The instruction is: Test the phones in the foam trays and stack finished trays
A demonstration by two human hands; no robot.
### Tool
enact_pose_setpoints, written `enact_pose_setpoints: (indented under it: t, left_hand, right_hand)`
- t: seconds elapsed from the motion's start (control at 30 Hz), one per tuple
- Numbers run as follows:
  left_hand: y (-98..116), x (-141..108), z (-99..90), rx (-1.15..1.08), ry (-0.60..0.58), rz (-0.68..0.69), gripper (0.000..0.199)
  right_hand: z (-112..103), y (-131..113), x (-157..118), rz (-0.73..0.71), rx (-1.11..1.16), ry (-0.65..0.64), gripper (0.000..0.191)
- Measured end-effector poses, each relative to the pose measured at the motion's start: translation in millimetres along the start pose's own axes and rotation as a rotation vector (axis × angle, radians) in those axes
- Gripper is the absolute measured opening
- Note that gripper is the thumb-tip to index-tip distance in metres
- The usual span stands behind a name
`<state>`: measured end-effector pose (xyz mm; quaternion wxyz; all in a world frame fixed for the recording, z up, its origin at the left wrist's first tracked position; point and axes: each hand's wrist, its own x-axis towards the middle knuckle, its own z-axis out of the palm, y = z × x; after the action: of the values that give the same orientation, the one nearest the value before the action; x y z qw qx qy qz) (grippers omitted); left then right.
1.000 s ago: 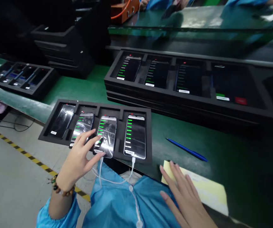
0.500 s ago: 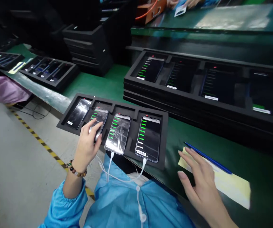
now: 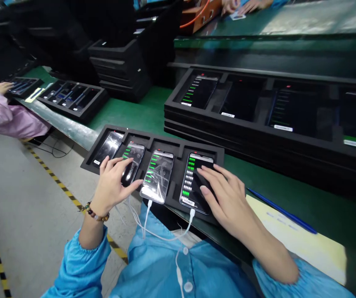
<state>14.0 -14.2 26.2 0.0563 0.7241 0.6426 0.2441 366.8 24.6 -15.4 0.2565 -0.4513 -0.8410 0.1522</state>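
Note:
A black foam tray lies at the bench edge with several smartphones in its slots. My left hand, fingers spread, is over the second phone from the left, its thumb reaching toward the third phone. Over the rightmost phone lies my right hand, open, its fingertips at the screen, which lists green and white lines. White cables plug into the lower ends of the third and rightmost phones. The leftmost phone has a dark, glossy screen.
Stacked black trays with phones stand behind on the green bench. A blue pen lies on yellow paper at right. Another tray sits at left, near a co-worker's pink sleeve. More foam trays are piled behind.
My right hand has moved left from above the paper onto the rightmost phone, whose list on screen has changed. My left hand stays over the second phone, its thumb now stretched further right.

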Motion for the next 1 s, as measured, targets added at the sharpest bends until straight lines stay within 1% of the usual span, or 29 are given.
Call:
enact_pose_setpoints:
  t: [0.1,0.17,0.23,0.3,0.37,0.47,0.53,0.6,0.67,0.73,0.87,0.93,1.0]
  left_hand:
    - [16,10,5.9,-0.075,-0.185,0.183,0.056]
    - [26,18,11.7,-0.094,-0.281,0.264,0.057]
    - [33,26,16.3,-0.059,-0.307,0.275,0.062]
    - [35,32,18.2,-0.021,-0.299,0.272,0.067]
    - [34,35,18.0,-0.022,-0.298,0.283,0.070]
    - [29,36,18.5,-0.050,-0.334,0.291,0.074]
    - [27,36,20.4,-0.033,-0.343,0.269,0.082]
    - [26,35,20.6,-0.011,-0.326,0.250,0.091]
    - [22,34,16.2,-0.006,-0.283,0.250,0.092]
    - [15,30,6.8,0.000,-0.219,0.243,0.084]
    - [-5,13,-14.7,0.029,-0.085,0.163,0.063]
    - [-13,4,-21.0,0.034,-0.040,0.131,0.056]
    - [-18,-5,-23.4,0.033,-0.007,0.109,0.052]
  right_hand:
    - [-3,-4,8,-0.056,0.059,-0.027,0.045]
    - [-5,-7,9,-0.088,0.088,-0.027,0.047]
    - [-7,-8,7,-0.079,0.099,0.003,0.047]
    - [-8,-5,2,-0.059,0.108,0.024,0.047]
    - [-8,-2,-3,-0.045,0.115,0.032,0.047]
    - [-7,3,-8,-0.021,0.102,0.029,0.047]
    - [-4,7,-8,0.008,0.077,0.026,0.046]
    - [-3,9,-8,0.044,0.057,0.038,0.044]
    - [-3,11,-8,0.064,0.062,0.050,0.042]
    - [-4,11,-10,0.053,0.084,0.051,0.040]
    - [-8,8,-16,-0.015,0.114,0.072,0.038]
    - [-8,5,-17,-0.050,0.124,0.072,0.038]
    - [-8,3,-18,-0.076,0.125,0.059,0.038]
